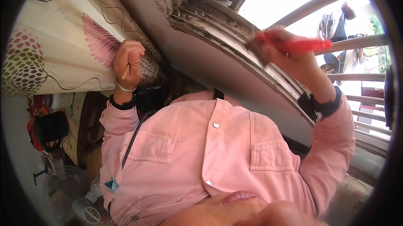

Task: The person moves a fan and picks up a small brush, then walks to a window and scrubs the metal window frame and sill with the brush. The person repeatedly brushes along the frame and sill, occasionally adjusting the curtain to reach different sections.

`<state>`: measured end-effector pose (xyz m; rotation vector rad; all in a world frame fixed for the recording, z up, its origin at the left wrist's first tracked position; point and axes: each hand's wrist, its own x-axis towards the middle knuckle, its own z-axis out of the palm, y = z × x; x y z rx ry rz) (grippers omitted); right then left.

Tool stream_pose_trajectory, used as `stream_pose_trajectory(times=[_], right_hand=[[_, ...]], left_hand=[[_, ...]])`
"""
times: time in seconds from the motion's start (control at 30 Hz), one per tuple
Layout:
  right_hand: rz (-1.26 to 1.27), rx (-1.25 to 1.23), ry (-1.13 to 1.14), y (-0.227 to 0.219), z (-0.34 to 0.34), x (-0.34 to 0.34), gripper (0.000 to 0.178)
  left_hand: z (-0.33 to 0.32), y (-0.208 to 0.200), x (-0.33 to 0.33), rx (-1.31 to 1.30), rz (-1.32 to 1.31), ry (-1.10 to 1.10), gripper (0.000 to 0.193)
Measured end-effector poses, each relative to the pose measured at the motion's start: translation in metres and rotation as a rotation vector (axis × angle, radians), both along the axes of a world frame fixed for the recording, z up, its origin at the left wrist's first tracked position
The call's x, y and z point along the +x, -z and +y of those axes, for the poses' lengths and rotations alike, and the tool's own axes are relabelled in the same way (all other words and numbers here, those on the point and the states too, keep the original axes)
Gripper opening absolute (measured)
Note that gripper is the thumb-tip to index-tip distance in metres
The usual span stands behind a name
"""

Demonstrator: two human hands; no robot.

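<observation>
My left hand (129,62) is a closed fist in front of the patterned curtain (63,37). From it pokes the pale end of a thin wooden stick (125,73); the rest is hidden by the fingers. At the window, my right hand (296,54) grips a brush with a red handle (308,45). Motion blurs the brush, and its brown head is over the window sill track (226,33), which looks dirty. Whether the head touches the track I cannot tell.
Metal bars (357,43) cross the window on the right. Below the sill runs a pale wall (201,54). At the lower left stand an electric fan (67,188) and a dark bag (51,126) with red parts. A black cord (133,142) hangs across my pink jacket.
</observation>
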<state>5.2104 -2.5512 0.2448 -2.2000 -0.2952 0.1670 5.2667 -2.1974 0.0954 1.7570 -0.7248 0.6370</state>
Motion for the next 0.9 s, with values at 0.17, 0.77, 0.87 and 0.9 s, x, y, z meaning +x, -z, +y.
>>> stream_pose_trajectory(times=[0.17, 0.77, 0.87, 0.9], right_hand=[[0.025, -0.264, -0.155, 0.004, -0.002, -0.016, 0.018], [-0.087, -0.098, -0.241, 0.004, 0.067, 0.041, 0.028], [-0.093, -0.204, -0.3, 0.025, 0.052, 0.048, 0.025], [-0.217, -0.155, -0.369, 0.035, 0.054, 0.058, 0.024]], left_hand=[[0.003, -0.002, 0.001, 0.012, 0.007, 0.015, 0.022], [0.017, 0.001, -0.007, -0.035, 0.016, -0.027, 0.019], [0.016, 0.003, -0.008, -0.057, 0.026, -0.027, 0.019], [0.016, 0.003, -0.008, -0.054, 0.044, -0.013, 0.019]])
